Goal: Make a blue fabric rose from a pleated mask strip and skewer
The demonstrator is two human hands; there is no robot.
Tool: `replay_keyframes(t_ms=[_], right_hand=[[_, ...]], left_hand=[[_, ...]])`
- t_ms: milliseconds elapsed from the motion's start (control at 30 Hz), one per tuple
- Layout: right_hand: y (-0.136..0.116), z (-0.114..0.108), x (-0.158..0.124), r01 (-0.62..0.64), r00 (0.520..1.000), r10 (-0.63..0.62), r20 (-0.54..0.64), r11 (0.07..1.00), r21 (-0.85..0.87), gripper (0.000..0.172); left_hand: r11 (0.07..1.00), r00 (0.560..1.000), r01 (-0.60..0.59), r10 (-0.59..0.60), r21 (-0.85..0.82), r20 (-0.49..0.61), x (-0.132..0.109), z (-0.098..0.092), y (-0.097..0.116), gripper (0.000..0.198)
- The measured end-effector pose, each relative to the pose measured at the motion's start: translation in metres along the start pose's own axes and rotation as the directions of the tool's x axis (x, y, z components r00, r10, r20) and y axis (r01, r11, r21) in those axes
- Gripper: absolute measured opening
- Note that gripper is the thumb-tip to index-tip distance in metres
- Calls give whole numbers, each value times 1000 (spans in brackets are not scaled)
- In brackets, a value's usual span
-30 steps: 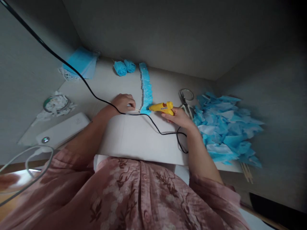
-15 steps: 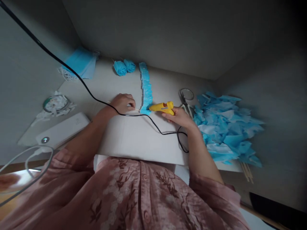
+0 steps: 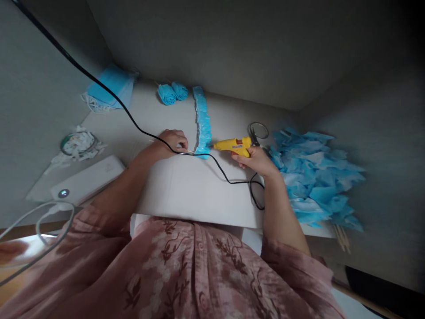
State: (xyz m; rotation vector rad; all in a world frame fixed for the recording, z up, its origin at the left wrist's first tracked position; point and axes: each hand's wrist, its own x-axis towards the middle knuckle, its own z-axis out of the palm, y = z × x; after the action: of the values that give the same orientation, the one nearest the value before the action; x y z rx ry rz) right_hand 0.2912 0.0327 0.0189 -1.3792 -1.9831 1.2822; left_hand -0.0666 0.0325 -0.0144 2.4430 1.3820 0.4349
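Note:
My right hand (image 3: 257,159) is wrapped round the handle of a yellow hot glue gun (image 3: 234,145). Its nozzle points left, just beside the near part of a ruffled blue strip (image 3: 203,124). That strip lies lengthwise on the white tabletop (image 3: 186,190). Left of its near end, my left hand (image 3: 171,141) is closed on a thin wooden stick, whose tip reaches the strip's edge. A black cord (image 3: 146,132) crosses in front of the left hand and over the strip's near end.
Two blue fabric roses (image 3: 172,93) lie at the back, left of which is a stack of face masks (image 3: 111,88). A white power bank (image 3: 88,179) and a roll with white scraps (image 3: 78,144) are at left. Scissors (image 3: 255,138), a clear ring (image 3: 259,130) and heaped blue pieces (image 3: 315,177) are at right.
My right hand has drawn the glue gun to the right, its nozzle moving off the strip's near end. The black cord has shifted with it. The left hand stays in place.

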Motion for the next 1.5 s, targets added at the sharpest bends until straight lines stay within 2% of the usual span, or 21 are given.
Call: replay_keyframes(t_ms=[300,533,767,867,1033,1267,1500], right_hand=[[-9,12,1,8,999,-7,38,999,-40,42],[-9,15,3,17,999,-13,36,995,-101,44],[-7,15,4,-23,999,21,49,999,31,44],[-7,15,4,-64,997,63,44,998,28,45],[-8,14,5,-41,998,41,45,999,-5,50],[-6,13,7,-19,999,20,42,999,-43,47],[-6,11,8,-21,999,23,43,998,-58,40]], left_hand=[[999,997,-40,40,13,-62,-2,2,2,15],[999,1000,-8,8,35,-7,-1,-4,8,14],[999,999,-27,28,45,-22,0,-4,6,12],[999,1000,-9,9,36,0,1,-4,7,13],[1000,1000,-12,12,5,-13,0,-6,10,13],[999,999,34,-34,3,-11,3,-6,9,10],[1000,1000,18,-18,-16,-21,3,-6,8,12]])
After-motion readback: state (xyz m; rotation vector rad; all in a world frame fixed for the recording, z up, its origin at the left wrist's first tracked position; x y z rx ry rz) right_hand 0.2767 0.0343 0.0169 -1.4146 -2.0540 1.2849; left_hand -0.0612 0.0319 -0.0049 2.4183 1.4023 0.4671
